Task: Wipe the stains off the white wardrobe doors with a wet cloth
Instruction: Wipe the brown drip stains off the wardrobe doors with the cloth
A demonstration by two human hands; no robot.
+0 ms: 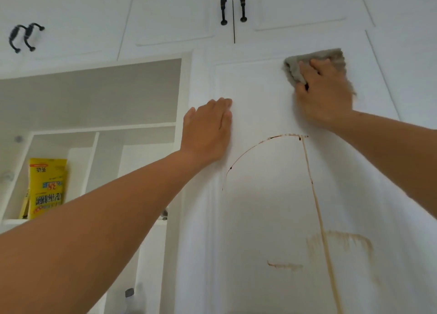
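Note:
A tall white wardrobe door fills the middle and right of the view. Brown stains mark it: a thin arc with a long drip line running down, and smears lower right. My right hand presses a grey cloth against the door's upper right corner, above the arc, with the thumb pinching the cloth's lower edge. My left hand lies flat on the door's left side, fingers straight, holding nothing.
Upper cupboard doors carry black handles above and a second pair at top left. Left of the door are open white shelves holding a yellow packet. A small dark cap shows at the bottom.

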